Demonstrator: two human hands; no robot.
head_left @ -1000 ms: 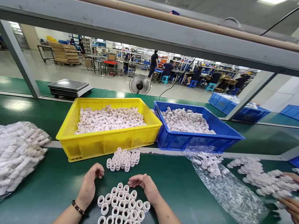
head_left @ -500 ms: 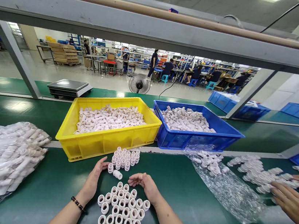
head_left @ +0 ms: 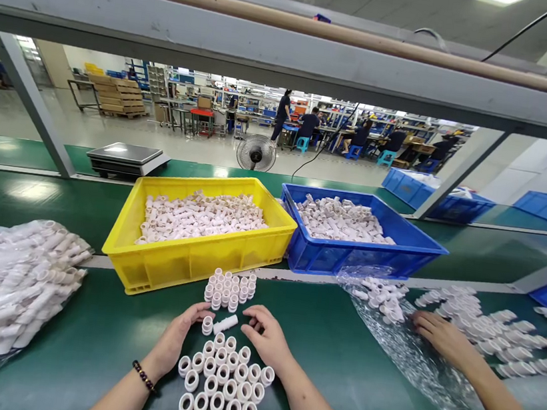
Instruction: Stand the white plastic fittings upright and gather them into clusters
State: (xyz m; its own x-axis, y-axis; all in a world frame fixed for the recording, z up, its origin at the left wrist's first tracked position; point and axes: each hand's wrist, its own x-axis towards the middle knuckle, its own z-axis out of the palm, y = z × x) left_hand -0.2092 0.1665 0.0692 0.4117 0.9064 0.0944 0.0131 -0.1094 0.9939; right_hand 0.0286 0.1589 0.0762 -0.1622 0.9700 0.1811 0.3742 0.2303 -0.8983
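Observation:
A white plastic pipe fitting [head_left: 207, 325] stands upright close to the fingertips of my left hand [head_left: 176, 335]; whether they touch it I cannot tell. That hand is open, with a dark bead bracelet on its wrist. Just right of it, another white fitting [head_left: 226, 324] lies tilted on its side. My right hand [head_left: 266, 340] is open past that fitting's right end, its fingers slightly curled and nothing in them. Behind both hands stands a tight block of upright white fittings [head_left: 229, 290]. Nearer me, between my forearms, several rows of fittings [head_left: 223, 390] stand with open ends up.
Full of fittings are a yellow bin [head_left: 200, 259] and a blue bin [head_left: 365, 254]. A bag of fittings [head_left: 14, 298] sits left. At right, a co-worker's hand [head_left: 442, 338] reaches over clear plastic [head_left: 426, 370] beside rows of fittings [head_left: 490, 321]. Behind stands a scale [head_left: 126, 155].
The upright fitting has shifted nearer me and rightward, and the lying one has turned and moved right. My right hand has moved slightly away from me. The co-worker's hand has reached left onto the plastic.

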